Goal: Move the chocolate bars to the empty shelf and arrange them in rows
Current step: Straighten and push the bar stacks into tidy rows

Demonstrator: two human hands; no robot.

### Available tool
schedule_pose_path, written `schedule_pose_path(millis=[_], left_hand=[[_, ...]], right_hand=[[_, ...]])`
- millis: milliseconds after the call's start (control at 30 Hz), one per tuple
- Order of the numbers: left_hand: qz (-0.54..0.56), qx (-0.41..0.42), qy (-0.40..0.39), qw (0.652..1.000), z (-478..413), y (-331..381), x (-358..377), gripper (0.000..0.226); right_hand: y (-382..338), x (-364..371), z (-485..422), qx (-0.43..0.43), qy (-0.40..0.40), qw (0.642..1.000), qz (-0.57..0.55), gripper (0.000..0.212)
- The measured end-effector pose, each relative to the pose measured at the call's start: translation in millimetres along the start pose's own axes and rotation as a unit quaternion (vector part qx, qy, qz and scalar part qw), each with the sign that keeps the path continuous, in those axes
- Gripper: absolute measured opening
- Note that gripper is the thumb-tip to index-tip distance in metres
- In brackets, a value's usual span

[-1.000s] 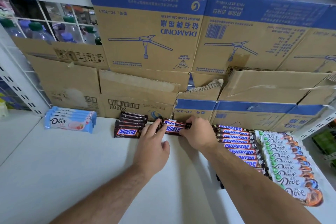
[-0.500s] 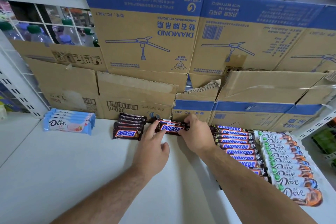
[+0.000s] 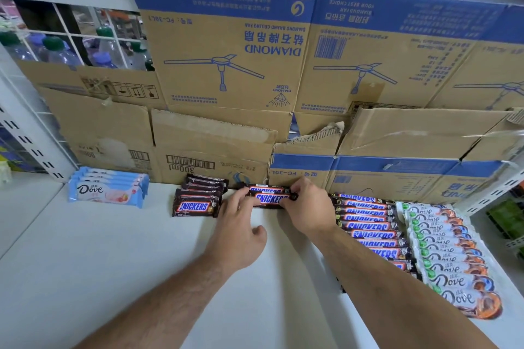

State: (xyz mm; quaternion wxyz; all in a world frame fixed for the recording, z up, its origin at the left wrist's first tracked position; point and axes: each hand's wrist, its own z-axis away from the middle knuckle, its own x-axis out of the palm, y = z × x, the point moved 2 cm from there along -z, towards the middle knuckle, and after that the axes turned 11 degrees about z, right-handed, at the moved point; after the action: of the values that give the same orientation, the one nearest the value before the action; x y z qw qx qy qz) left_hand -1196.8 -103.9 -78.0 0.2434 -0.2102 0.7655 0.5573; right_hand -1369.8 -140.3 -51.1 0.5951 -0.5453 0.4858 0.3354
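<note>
At nine o'clock in my view, a pile of pale blue Dove bars [image 3: 109,191] lies on the white shelf [image 3: 113,278], long axes running side to side and labels upright to me. Bottles [image 3: 56,51] stand behind a wire grid at ten o'clock. Just left of centre is a short Snickers pile [image 3: 198,201], stepped back toward the cardboard [image 3: 226,65] at twelve o'clock, each bar also lying side to side.

My left hand [image 3: 238,232] reaches in from six o'clock. Its fingers are nearly straight and lie against the left end of the two Snickers bars [image 3: 269,198], with the thumb free above the shelf. These two bars sit at centre, close to the cardboard, one behind the other. Their long axes run from nine to three o'clock and the lettering reads left to right. My right hand [image 3: 309,207] comes from four o'clock and its curled fingers pinch their right end.

At three o'clock a long Snickers row [image 3: 365,224] runs from the cardboard toward me, bars overlapping, each one lying crosswise. Just beside it, toward four o'clock, a white Dove row [image 3: 448,258] is laid the same way, fanning slightly as it nears me.
</note>
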Motion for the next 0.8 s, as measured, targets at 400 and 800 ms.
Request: schedule_pose_path(millis=[400, 800], left_hand=[[-0.086, 0.060, 0.010, 0.994, 1.3, 4.7, 3.8, 0.049], [-0.125, 0.037, 0.012, 0.991, 1.2, 5.7, 2.1, 0.049]], right_hand=[[-4.0, 3.9, 3.6, 0.016, 0.019, 1.000, -0.006, 0.035], [-8.9, 4.1, 8.3, 0.000, 0.026, 1.000, 0.015, 0.039]])
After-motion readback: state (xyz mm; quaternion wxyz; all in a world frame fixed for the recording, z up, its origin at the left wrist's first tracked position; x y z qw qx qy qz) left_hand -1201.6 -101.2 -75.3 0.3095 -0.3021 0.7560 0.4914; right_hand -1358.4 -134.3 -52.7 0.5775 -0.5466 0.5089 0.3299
